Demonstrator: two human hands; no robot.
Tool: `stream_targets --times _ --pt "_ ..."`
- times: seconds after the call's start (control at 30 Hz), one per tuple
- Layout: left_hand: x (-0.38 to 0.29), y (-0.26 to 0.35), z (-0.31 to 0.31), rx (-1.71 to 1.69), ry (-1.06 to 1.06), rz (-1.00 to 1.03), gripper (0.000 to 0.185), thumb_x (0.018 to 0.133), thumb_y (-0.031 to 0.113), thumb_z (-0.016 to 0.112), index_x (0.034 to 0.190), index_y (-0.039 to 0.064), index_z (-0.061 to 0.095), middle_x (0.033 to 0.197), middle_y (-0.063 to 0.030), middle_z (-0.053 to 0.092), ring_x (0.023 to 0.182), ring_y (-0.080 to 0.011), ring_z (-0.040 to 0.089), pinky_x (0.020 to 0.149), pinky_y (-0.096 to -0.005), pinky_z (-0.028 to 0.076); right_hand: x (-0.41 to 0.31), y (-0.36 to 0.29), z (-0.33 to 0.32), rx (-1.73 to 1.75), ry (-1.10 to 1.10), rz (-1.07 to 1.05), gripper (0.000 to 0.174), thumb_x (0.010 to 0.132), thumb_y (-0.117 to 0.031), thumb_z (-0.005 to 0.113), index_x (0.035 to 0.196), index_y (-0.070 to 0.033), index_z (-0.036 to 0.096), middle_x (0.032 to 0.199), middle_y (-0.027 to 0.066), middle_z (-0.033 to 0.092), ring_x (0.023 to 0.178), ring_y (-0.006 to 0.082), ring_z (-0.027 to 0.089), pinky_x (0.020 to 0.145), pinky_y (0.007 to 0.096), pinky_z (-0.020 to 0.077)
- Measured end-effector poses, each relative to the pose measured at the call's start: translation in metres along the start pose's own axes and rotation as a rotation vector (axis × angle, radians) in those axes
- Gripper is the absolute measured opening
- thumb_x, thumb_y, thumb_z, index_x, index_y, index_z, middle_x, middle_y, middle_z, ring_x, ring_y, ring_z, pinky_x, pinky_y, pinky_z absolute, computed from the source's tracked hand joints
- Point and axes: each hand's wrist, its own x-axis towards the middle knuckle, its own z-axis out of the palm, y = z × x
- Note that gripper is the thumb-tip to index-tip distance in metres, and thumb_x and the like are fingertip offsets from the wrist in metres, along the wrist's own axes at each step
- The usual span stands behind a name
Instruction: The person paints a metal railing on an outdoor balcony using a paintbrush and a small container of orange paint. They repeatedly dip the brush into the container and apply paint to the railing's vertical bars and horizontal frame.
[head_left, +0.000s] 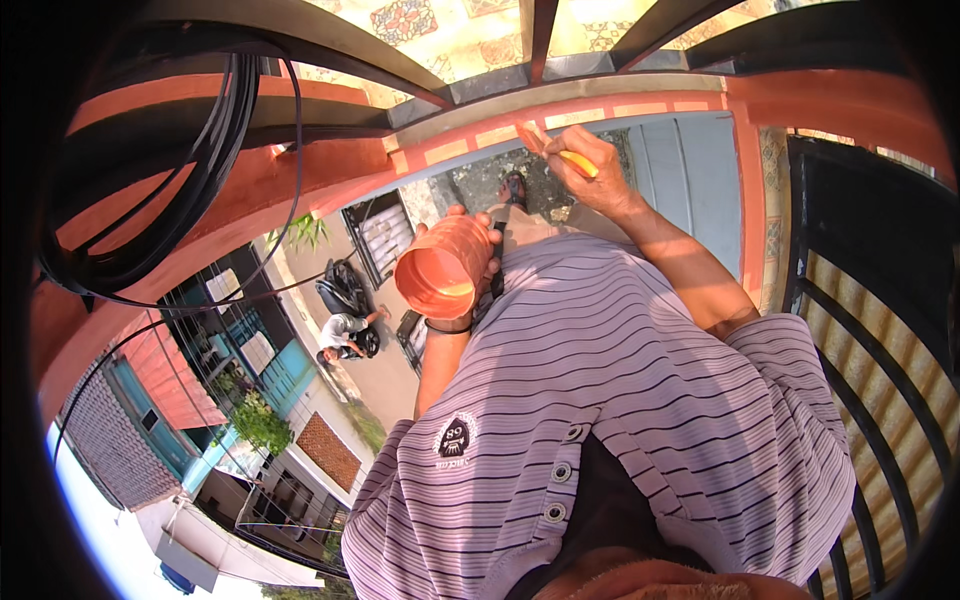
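Observation:
An orange plastic cup (450, 259) sits in my left hand (491, 238), its fingers wrapped around the wall. The cup tilts so its mouth faces me, and orange paint coats its inside. In my right hand (592, 176) is a paintbrush (579, 163), gripped by its yellow handle. Its orange-stained bristles overlap the orange-painted ledge (660, 101) under the metal bars; I cannot tell whether they touch it. My sandalled foot (514, 187) shows below, between my two hands.
Dark metal bars (541, 37) rise from the ledge before patterned tiles (405, 21). Coiled black cables (217, 195) hang at the left, with loose strands crossing the view. A black railing (874, 352) stands at the right. Far below, a person (341, 330) is on a motorcycle in the street.

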Motion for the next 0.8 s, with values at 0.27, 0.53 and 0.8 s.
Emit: stream_targets --times 0.27,0.53,0.8 --pt "-0.008 0.000 -0.010 -0.066 -0.018 0.050 0.063 0.113 0.054 0.048 0.153 0.005 0.049 0.146 -0.0312 0.049 0.134 -0.0531 0.054 0.098 -0.0672 0.062 0.008 0.013 -0.077 -0.696 0.049 0.061 0.014 0.089 -0.008 0.077 0.102 -0.008 0.072 0.093 0.0118 0.068 0.083 0.0320 0.072 0.072 0.0435 0.0582" --pt "-0.014 -0.002 -0.006 -0.058 -0.010 0.084 0.065 0.113 0.055 0.047 0.154 0.005 0.050 0.148 -0.0311 0.048 0.134 -0.0534 0.053 0.100 -0.0668 0.061 0.043 -0.028 0.080 -0.057 -0.195 -0.325 0.025 0.083 -0.007 0.079 0.106 -0.007 0.069 0.088 0.0118 0.066 0.084 0.0354 0.069 0.073 0.0492 0.0570" --pt "-0.020 0.012 -0.005 0.168 0.144 0.073 0.061 0.106 0.058 0.058 0.149 0.015 0.059 0.144 -0.0197 0.058 0.124 -0.0406 0.059 0.085 -0.0498 0.061 0.053 -0.041 0.123 0.403 -0.186 0.373 0.011 0.092 -0.016 0.080 0.094 -0.007 0.074 0.090 0.0105 0.076 0.082 0.0164 0.072 0.075 0.0348 0.0565"
